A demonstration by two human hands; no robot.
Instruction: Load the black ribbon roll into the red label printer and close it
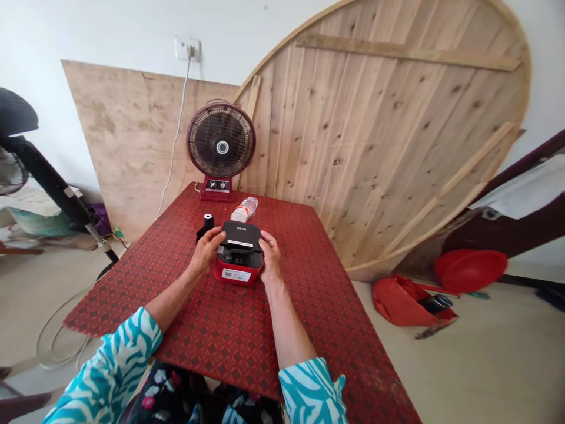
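Observation:
A small red-and-black receipt printer (238,259) sits on the table, with a white label on its red front. My left hand (206,250) grips the left side of its black lid (241,231), thumb on top. On the opposite side, my right hand (270,256) holds the lid's edge with thumb and fingers. A white strip shows across the front of the lid; whether the lid is fully down I cannot tell. Just beyond my left hand stands a dark roll (208,221) with a white core. A clear plastic bottle (245,209) lies behind the printer.
The table (212,335) has a red patterned cover. A dark red fan (221,147) stands at its far end, near a hanging white cord (180,118). A large round wooden board (353,129) leans on the wall. Right, a red bag (397,303) and red basin (470,270) lie low.

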